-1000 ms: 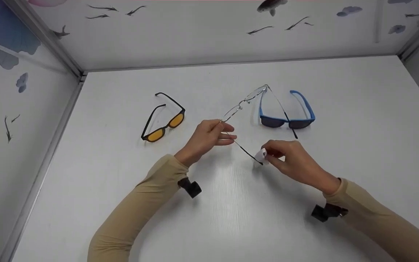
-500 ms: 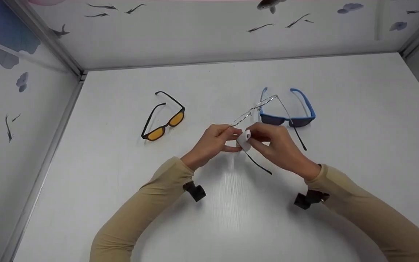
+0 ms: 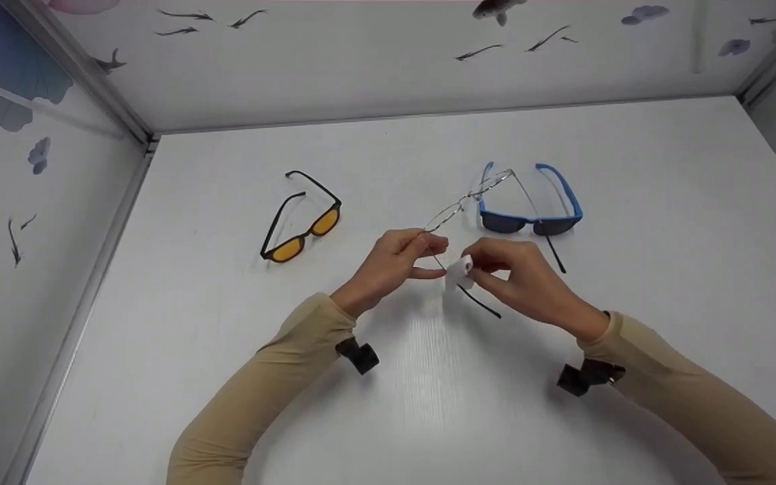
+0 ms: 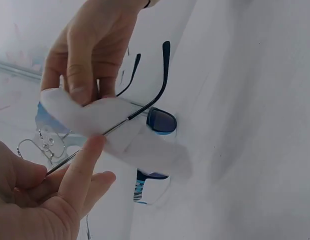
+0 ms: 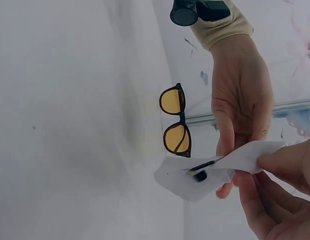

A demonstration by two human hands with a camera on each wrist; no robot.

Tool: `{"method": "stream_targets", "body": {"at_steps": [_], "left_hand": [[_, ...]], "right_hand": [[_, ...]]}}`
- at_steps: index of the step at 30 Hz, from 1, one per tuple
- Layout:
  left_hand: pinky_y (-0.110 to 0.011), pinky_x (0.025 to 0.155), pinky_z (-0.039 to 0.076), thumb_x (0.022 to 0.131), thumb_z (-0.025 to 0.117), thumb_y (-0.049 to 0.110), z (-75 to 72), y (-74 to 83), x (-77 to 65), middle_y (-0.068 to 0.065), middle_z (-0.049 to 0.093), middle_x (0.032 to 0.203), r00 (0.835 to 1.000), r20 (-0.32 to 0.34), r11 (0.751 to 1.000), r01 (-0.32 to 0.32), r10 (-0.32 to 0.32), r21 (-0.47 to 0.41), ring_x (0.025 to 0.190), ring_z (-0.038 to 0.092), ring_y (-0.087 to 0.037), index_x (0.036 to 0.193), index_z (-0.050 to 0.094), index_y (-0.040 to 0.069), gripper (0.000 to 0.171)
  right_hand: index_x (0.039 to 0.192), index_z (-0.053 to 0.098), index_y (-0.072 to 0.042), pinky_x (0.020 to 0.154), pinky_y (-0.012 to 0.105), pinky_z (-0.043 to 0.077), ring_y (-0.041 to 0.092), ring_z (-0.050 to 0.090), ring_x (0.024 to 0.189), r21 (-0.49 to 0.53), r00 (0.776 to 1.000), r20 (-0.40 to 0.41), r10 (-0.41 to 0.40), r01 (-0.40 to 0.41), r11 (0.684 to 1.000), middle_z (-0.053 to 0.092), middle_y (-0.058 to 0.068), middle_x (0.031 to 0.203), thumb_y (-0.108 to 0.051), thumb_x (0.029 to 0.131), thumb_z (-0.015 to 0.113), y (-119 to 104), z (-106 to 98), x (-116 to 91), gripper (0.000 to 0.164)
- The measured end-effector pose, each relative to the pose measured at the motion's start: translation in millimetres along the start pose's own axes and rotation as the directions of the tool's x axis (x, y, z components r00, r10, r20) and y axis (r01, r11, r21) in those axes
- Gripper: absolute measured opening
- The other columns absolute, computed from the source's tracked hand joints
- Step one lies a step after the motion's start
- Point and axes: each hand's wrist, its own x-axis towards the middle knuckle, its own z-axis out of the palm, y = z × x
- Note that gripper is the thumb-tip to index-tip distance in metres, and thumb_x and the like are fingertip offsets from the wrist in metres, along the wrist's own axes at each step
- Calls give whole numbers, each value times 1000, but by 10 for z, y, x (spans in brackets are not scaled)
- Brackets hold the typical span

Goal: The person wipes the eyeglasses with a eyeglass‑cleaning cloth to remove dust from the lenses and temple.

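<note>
My left hand (image 3: 391,264) pinches thin metal-framed glasses (image 3: 471,195) near one hinge, holding them up over the table. One temple (image 4: 160,93), with a dark tip, points back toward me. My right hand (image 3: 529,279) pinches a white cloth (image 3: 456,274) between thumb and fingers. In the left wrist view the cloth lies folded against that temple, partway along it, and the dark tip sticks out past it. The other temple (image 3: 553,254) overlaps the blue-framed sunglasses (image 3: 556,226) in the head view. Part of the held temple is hidden by the cloth.
Black-framed glasses with orange lenses (image 3: 288,250) rest on the white table (image 3: 226,350) to the left, temples unfolded. The blue sunglasses lie at the right, behind my hands. White panels (image 3: 361,74) with painted fish and plants border the table.
The cloth went from the temple's tip up toward my left hand, then slid slightly back toward the tip. Both hands drew closer together; the metal-framed glasses shifted slightly right.
</note>
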Motion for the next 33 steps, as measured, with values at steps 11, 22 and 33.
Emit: {"method": "stream_targets", "body": {"at_steps": [11, 22, 33], "left_hand": [[-33, 84, 53, 105, 38, 8, -70, 29, -10, -19, 62, 120, 997, -30, 997, -69, 70, 41, 107, 64, -25, 114, 59, -11, 30], [-36, 85, 53, 106, 36, 8, -130, 95, 11, -23, 63, 114, 981, -101, 984, -170, 164, -55, 99, 67, -28, 111, 59, -11, 30], [-35, 84, 53, 106, 36, 8, -73, 120, 23, -20, 65, 110, 982, -117, 985, -160, 151, -67, 98, 68, -28, 109, 60, -11, 31]], "right_hand": [[100, 67, -4, 70, 26, 54, 11, 64, 78, -121, 997, 75, -24, 33, 992, 68, -2, 92, 15, 80, 68, 97, -174, -341, 28], [97, 67, -5, 70, 23, 53, 11, 65, 78, -164, 999, 44, 20, -13, 986, 68, -4, 91, 15, 77, 70, 138, -284, -507, 29], [100, 66, -4, 71, 24, 53, 12, 63, 81, -199, 992, -46, -114, 102, 975, 67, -1, 96, 20, 73, 72, 12, -191, -342, 37]]}}
